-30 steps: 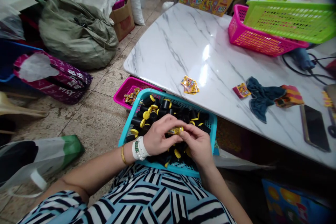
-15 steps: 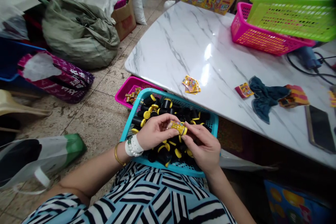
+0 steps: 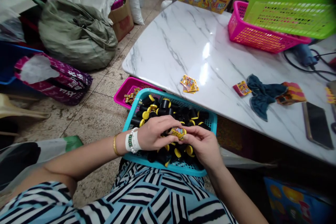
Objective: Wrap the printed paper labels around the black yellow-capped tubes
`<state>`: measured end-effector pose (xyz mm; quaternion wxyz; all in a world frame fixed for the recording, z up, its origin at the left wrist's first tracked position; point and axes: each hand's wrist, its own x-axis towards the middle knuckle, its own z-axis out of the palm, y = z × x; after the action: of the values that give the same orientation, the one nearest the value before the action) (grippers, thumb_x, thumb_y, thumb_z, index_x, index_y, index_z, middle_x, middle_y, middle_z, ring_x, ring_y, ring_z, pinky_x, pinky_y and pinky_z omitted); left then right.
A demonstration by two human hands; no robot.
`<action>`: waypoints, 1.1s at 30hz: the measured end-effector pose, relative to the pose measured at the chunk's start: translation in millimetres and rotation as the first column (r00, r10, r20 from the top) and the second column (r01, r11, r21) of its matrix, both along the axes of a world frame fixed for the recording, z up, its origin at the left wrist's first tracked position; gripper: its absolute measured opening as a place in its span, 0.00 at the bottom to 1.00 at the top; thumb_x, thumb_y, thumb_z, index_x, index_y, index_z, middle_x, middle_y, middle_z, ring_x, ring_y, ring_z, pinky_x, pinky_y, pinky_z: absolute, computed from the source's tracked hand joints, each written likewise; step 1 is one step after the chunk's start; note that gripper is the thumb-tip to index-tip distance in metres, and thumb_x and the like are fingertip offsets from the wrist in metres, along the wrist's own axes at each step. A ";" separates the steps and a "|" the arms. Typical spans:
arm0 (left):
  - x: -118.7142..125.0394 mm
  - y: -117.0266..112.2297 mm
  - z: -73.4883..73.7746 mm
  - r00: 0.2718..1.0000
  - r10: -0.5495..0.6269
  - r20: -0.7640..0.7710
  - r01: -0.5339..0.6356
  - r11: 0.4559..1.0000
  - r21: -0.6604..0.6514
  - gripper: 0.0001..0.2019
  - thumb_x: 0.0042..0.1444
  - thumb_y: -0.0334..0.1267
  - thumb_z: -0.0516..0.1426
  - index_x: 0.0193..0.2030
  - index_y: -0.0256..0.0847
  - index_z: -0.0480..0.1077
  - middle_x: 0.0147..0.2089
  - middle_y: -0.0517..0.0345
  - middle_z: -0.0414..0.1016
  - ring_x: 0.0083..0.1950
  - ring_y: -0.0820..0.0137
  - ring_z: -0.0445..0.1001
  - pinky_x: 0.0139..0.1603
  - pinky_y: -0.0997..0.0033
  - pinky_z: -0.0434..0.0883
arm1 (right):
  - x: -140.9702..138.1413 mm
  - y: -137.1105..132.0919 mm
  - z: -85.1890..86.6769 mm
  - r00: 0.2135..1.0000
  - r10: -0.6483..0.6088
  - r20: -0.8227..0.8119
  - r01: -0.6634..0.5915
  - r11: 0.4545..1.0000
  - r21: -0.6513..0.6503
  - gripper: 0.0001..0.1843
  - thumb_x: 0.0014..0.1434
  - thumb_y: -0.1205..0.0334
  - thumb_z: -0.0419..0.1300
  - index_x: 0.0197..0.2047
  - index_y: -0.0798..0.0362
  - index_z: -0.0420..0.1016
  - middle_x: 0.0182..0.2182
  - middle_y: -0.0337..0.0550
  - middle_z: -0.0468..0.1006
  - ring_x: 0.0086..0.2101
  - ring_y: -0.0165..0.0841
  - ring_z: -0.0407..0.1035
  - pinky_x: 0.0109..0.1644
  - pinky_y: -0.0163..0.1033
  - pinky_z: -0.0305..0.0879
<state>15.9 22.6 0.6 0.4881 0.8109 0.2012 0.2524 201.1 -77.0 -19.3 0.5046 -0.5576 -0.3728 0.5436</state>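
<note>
Between my two hands is a small yellow-capped bottle with a yellow printed label (image 3: 177, 132), lying on its side above the basket. My left hand (image 3: 156, 133) is closed around its left end, fingers over the top and thumb below. At the capped end, the fingertips of my right hand (image 3: 206, 146) pinch it. Under both hands, a turquoise basket (image 3: 213, 126) holds many black bottles with yellow caps (image 3: 166, 103), lying in all directions. A small fan of flat printed labels (image 3: 189, 84) lies on the table edge just beyond the basket.
A pink tray (image 3: 121, 92) with small gold-labelled pieces sits left of the basket. On the marble-patterned table (image 3: 168, 42) are a label stack (image 3: 242, 88), a dark blue cloth (image 3: 262, 94), a phone (image 3: 318, 124) and pink (image 3: 262, 42) and green baskets (image 3: 288, 17). Sacks stand at left.
My left hand has slid right and wrapped further over the bottle, hiding more of its left end. The right fingertips remain at the cap. The view has shifted slightly.
</note>
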 end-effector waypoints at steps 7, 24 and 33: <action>9.3 -3.0 2.9 0.974 -0.049 -0.223 -0.120 0.720 -0.684 0.23 0.59 0.59 0.55 0.30 0.38 0.69 0.18 0.62 0.70 0.13 0.77 0.64 0.15 0.78 0.57 | -1.1 -8.3 6.0 0.655 -0.316 0.687 -0.299 0.726 0.619 0.27 0.56 0.74 0.65 0.58 0.49 0.75 0.47 0.52 0.82 0.45 0.41 0.79 0.46 0.44 0.81; 13.0 -5.0 -1.6 0.996 0.089 0.024 -0.041 0.660 -0.750 0.19 0.48 0.39 0.68 0.45 0.38 0.70 0.40 0.55 0.76 0.36 0.73 0.75 0.36 0.74 0.72 | -0.3 -10.9 -7.7 0.947 -0.172 0.270 0.086 0.948 0.305 0.15 0.59 0.66 0.64 0.50 0.50 0.76 0.44 0.48 0.79 0.41 0.36 0.79 0.44 0.41 0.81; 14.2 -6.5 5.5 0.988 -0.112 -0.108 -0.009 0.654 -0.756 0.18 0.55 0.50 0.61 0.38 0.34 0.71 0.25 0.62 0.70 0.21 0.78 0.65 0.21 0.78 0.63 | 18.0 -4.9 8.2 0.733 -0.243 0.635 -0.320 0.701 0.637 0.25 0.53 0.74 0.67 0.55 0.50 0.76 0.44 0.52 0.82 0.43 0.39 0.79 0.44 0.43 0.80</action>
<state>30.1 16.1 6.0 0.7715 0.5567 0.2995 0.0724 219.0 -81.9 -11.1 0.4945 -0.4674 -0.7221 0.1248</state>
